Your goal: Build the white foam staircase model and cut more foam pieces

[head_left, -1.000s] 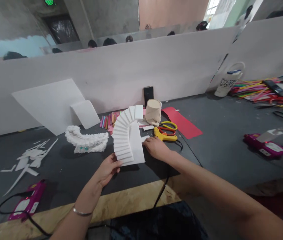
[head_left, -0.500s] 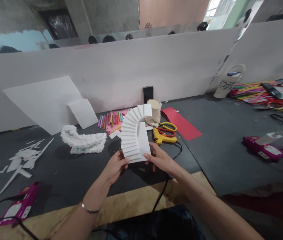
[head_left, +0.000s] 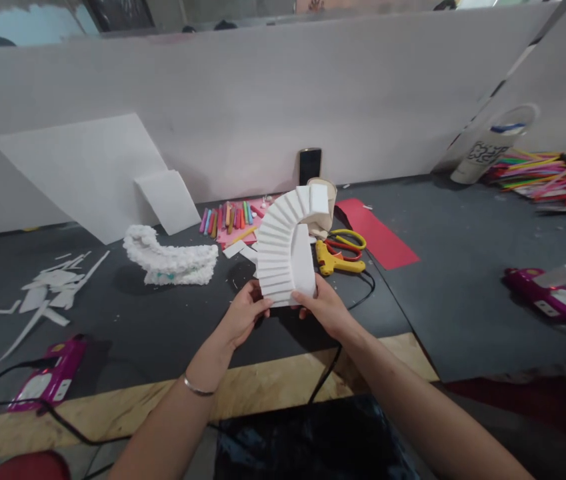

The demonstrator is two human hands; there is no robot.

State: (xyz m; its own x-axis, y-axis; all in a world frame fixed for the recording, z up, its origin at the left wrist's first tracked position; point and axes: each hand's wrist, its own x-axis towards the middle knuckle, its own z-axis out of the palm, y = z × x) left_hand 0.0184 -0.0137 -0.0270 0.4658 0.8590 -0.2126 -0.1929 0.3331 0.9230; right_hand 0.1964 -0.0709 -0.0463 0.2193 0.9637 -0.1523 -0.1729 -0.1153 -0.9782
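Between my hands is a white foam-board model of a curved staircase, its steps fanning up and bending right to a small block at the top. My left hand pinches its lower left corner, thumb in front. At the lower right edge, my right hand grips it with the thumb on the front face. Just behind, to the right, lie a yellow glue gun and scissors with yellow and red handles. A fluffy white curved piece stands on the table to the left.
White foam scraps and a magenta power strip lie left. Coloured sticks, a phone and a red sheet are at the back. Another power strip, a tumbler and coloured strips are right.
The view has tilted down and shifted slightly left, so the table sits higher and a little farther right. Both hands still hold the staircase model, which has turned slightly.
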